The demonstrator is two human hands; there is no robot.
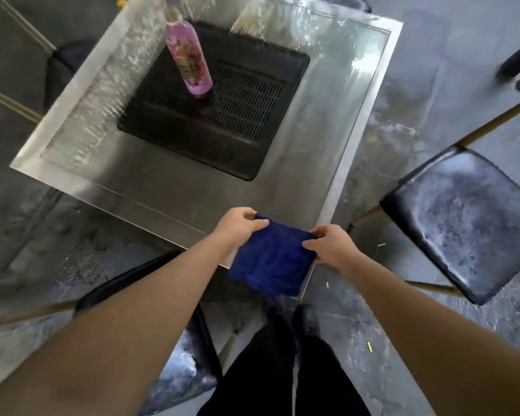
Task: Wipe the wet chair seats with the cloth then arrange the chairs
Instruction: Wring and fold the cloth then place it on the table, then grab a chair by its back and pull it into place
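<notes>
A dark blue cloth [272,259] hangs spread between my two hands over the near corner of the table. My left hand [237,225] pinches its upper left corner. My right hand [332,246] grips its right edge. A black padded chair seat [463,217], streaked with wet patches, stands to the right of the table. A second black seat [189,364], also wet and shiny, sits below my left forearm, partly hidden by it.
The steel table [351,145] has a black grill inset [222,106] and a pink bottle [189,58] standing on it. Another dark chair [66,64] is at the far left. Chair legs cross the wet concrete floor. My black trousers are at the bottom.
</notes>
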